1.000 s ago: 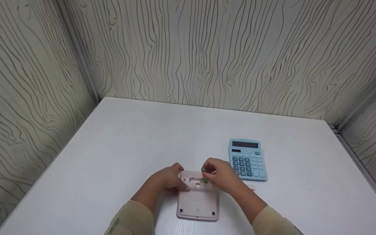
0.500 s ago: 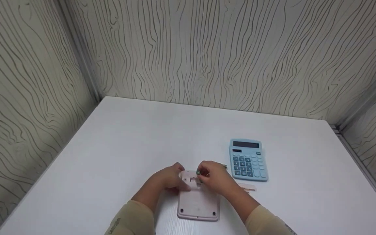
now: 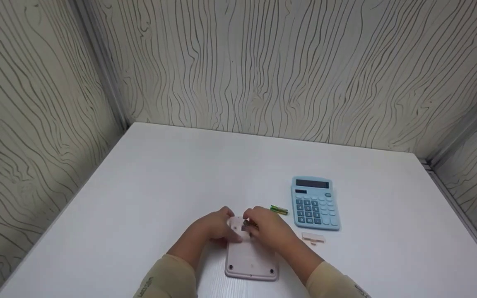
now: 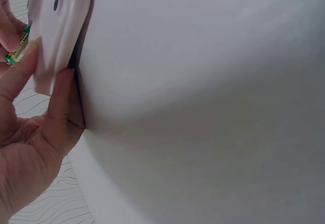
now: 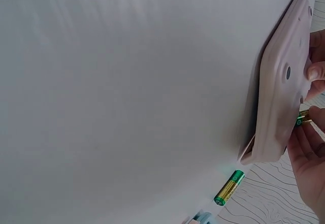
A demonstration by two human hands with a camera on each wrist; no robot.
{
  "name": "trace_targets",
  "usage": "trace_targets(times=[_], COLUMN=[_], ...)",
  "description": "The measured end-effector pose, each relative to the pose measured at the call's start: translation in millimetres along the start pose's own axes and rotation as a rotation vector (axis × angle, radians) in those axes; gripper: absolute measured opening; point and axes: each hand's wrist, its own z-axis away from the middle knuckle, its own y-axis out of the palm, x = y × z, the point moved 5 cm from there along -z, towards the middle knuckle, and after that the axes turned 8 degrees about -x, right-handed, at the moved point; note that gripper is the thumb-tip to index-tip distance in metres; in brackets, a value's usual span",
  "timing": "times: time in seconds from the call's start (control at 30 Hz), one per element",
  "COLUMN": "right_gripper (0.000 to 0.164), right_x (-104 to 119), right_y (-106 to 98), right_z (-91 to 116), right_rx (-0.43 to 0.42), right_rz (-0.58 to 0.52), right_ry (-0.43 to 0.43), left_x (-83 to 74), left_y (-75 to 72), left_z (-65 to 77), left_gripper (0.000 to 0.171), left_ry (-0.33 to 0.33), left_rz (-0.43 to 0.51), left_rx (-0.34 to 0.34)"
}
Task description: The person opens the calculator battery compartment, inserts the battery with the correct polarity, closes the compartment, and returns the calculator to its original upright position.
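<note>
A pink calculator point(image 3: 251, 258) lies face down on the table, its back with dark round feet turned up. My left hand point(image 3: 215, 225) grips its upper left edge, thumb on the back and fingers around the side. Over the battery slot at the top, my right hand point(image 3: 269, 227) pinches a green and gold battery point(image 5: 303, 116). In the left wrist view this battery point(image 4: 19, 46) sits slanted at the calculator's back. My fingers hide most of the slot, so how far in the battery sits cannot be told.
Another green and gold battery point(image 3: 279, 210) lies on the white table point(image 3: 205, 165), just beyond my right hand. To its right is a blue calculator point(image 3: 325, 211), face up. A small pink battery cover point(image 3: 313, 238) lies below that calculator. Patterned panels point(image 3: 255, 66) surround the table.
My right hand has shifted left over the slot with the battery, bringing it lower. The loose battery and the pink cover have come into fuller view. My left hand stays put.
</note>
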Motion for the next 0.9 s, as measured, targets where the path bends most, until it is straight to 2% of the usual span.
trace_targets(times=[0.23,0.63,0.83,0.9], right_gripper=[0.013,0.015,0.01,0.01], right_x=[6,12,15,16], right_y=[4,3,6,6], right_z=[3,4,6,6], right_rx=[0.006,0.04,0.052,0.048], right_rz=[0.119,0.165,0.273,0.277], right_ry=[-0.116,-0.104,-0.16,-0.167], left_x=[-0.2,-0.5,-1.5,-1.7], left_y=[0.2,-0.4,0.5,0.6], left_z=[1.3,1.2,1.1,0.9], left_gripper=[0.07,0.07,0.068,0.067], left_ry=[0.0,0.009,0.003,0.009], left_rz=[0.018,-0.01,-0.007,-0.014], left_rx=[0.011,0.008,0.006,0.003])
